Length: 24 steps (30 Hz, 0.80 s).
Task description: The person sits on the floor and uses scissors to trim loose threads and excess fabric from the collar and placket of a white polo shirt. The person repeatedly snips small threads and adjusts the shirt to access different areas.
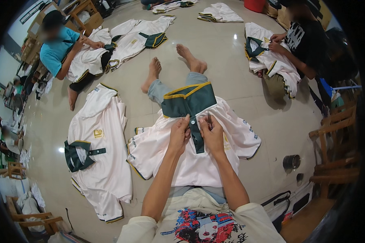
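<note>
A white polo shirt (pixel 197 170) with a green collar (pixel 197 98) edged in yellow lies across my lap and legs. My left hand (pixel 180 132) pinches the left edge of its green button placket (pixel 197 142), just below the collar. On the placket's other side, my right hand (pixel 212 127) grips the fabric and a small dark tool, mostly hidden by the fingers; its kind cannot be told. A white button (pixel 193 122) shows between the hands. Spread on the floor to the left is another white polo shirt (pixel 109 158) with a green collar and placket.
Two people sit on the tiled floor (pixel 231 79), at upper left and upper right, each with a white shirt on the lap. More shirts (pixel 220 13) lie at the top. Wooden chairs (pixel 334 152) stand at right, near a dark round container (pixel 291 163).
</note>
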Each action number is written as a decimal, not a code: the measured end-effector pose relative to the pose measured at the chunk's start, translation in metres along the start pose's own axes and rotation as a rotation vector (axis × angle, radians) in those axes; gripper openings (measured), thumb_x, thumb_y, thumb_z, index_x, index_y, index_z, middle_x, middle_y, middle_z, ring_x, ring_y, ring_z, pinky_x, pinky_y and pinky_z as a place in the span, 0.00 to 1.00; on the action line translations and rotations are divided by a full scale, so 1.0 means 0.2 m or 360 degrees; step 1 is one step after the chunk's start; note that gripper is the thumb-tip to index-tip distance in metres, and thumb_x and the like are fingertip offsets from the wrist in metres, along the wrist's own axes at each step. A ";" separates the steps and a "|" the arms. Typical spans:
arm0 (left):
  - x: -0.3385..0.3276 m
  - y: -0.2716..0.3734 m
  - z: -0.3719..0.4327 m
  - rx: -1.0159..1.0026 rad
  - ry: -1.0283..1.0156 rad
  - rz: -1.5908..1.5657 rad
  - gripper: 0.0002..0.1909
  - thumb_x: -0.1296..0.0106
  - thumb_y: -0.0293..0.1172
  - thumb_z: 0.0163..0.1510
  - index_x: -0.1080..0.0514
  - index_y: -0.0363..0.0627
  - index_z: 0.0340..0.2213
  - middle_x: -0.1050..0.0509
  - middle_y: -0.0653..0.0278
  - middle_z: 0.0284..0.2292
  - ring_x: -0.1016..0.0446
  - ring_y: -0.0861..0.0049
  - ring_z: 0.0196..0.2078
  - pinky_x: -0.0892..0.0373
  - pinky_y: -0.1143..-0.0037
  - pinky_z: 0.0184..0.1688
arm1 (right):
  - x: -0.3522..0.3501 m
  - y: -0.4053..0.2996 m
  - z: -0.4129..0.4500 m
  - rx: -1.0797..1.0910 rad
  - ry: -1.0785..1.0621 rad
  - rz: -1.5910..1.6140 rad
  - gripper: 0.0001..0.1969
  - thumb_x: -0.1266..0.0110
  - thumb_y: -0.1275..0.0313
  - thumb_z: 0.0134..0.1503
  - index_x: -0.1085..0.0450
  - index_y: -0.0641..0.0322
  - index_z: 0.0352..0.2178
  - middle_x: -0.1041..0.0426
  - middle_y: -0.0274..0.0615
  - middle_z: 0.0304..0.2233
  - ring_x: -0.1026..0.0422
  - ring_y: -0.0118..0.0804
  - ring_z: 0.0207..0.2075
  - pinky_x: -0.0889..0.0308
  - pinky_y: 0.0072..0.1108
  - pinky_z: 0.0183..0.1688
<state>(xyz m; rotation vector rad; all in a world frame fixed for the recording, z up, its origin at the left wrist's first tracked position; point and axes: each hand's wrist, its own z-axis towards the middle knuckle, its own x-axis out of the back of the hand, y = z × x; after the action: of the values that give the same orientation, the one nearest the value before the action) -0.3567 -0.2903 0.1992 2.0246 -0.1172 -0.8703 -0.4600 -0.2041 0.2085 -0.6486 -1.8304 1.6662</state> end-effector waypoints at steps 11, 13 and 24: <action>0.04 -0.01 0.14 -0.0502 0.0106 0.0776 0.12 0.45 0.37 0.62 0.27 0.39 0.31 0.33 0.75 0.20 0.39 0.92 0.20 0.43 0.85 0.21 | -0.04 -0.09 -0.09 0.0398 0.0012 -0.0817 0.19 0.35 0.65 0.51 0.33 0.67 0.37 0.24 0.51 0.30 0.25 0.51 0.28 0.32 0.35 0.33; 0.03 0.01 0.14 -0.0557 0.0146 0.0918 0.13 0.46 0.36 0.62 0.27 0.35 0.32 0.31 0.73 0.21 0.37 0.90 0.21 0.41 0.84 0.24 | -0.01 -0.11 -0.14 0.0388 -0.0049 -0.0936 0.20 0.35 0.65 0.51 0.34 0.67 0.38 0.24 0.53 0.32 0.25 0.55 0.31 0.32 0.38 0.34; -0.09 -0.21 -0.30 -0.0739 0.0414 0.1006 0.06 0.47 0.26 0.60 0.27 0.34 0.36 0.27 0.65 0.26 0.32 0.84 0.25 0.34 0.80 0.28 | 0.07 -0.11 -0.21 0.0030 -0.0084 -0.0822 0.10 0.42 0.71 0.53 0.29 0.71 0.27 0.25 0.56 0.27 0.25 0.54 0.29 0.32 0.37 0.33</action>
<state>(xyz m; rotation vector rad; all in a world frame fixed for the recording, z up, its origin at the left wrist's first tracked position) -0.3423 -0.2162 0.1978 1.5048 -0.3517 -0.2020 -0.4402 -0.1674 0.2347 -0.1022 -1.8185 1.3576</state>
